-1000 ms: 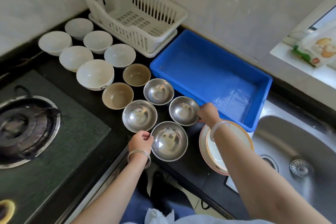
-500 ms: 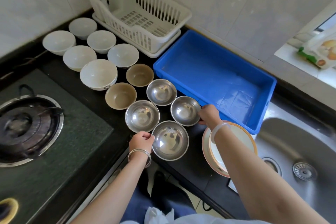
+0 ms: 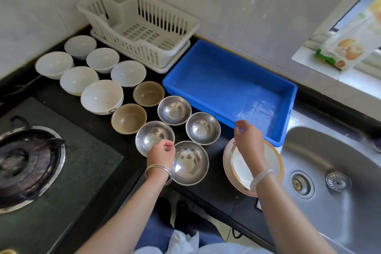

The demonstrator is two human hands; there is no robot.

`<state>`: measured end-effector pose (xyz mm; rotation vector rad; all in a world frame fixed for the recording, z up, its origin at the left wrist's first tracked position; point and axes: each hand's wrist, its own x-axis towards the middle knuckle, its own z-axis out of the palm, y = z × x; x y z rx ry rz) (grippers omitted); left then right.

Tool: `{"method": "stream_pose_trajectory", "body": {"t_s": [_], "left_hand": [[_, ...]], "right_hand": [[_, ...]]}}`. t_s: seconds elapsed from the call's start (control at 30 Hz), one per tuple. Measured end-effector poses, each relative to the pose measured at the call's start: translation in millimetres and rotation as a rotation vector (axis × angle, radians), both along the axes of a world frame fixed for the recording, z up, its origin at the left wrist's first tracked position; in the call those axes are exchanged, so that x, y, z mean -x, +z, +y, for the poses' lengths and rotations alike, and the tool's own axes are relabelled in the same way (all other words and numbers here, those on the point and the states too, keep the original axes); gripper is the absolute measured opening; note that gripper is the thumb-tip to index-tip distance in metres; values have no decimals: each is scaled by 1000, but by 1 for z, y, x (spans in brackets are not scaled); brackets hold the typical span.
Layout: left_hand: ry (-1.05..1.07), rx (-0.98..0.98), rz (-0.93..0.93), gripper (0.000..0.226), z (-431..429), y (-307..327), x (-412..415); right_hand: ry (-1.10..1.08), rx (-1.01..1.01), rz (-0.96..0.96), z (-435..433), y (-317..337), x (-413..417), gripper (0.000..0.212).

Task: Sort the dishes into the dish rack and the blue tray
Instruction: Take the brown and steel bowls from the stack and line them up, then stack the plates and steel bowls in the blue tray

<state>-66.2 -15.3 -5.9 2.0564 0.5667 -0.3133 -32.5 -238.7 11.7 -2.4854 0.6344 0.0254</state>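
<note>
Several steel bowls sit in a cluster near the counter's front edge, the nearest steel bowl (image 3: 189, 163) in front and the right steel bowl (image 3: 203, 128) behind it. My left hand (image 3: 161, 151) hovers with curled fingers between the nearest bowl's left rim and the left steel bowl (image 3: 152, 134); whether it grips a rim is unclear. My right hand (image 3: 247, 138) is raised, loosely curled and empty, over a stack of orange-rimmed plates (image 3: 272, 156). The blue tray (image 3: 226, 107) and the white dish rack (image 3: 144, 33) hold nothing.
Two brown bowls (image 3: 128, 118) and several white bowls (image 3: 102, 96) stand left of the steel ones. A gas burner (image 3: 26, 163) lies at the far left and a steel sink (image 3: 329, 171) at the right. Tiled wall runs behind.
My right hand has left the right steel bowl's rim and risen to the right, over the plates. My left hand has shifted slightly up from the nearest bowl's rim. No dish has moved.
</note>
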Motion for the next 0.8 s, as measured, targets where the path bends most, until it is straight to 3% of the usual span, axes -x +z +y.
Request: {"method": "stream_pose_trajectory", "body": {"t_s": [0.13,0.23,0.33,0.47,0.8], "left_hand": [[-147,35,-72,15,-32,10,-9],[-278,111,-22,22,-63,7,-10],[-458,189,60,34,-92,1,-7],[-709,82,146,44,-117,-6,1],[-664,29,86,29,-117,-11,-4]], "right_hand": [[-93,94,-87,-39,1,40,31],[-172,123,-37,-68,-9,67,31],[-253,28,71,-85,-20,87,34],[-327,-155,41,-87,-27,101,34],[-487,-203,15,-49,-30,122,25]]}}
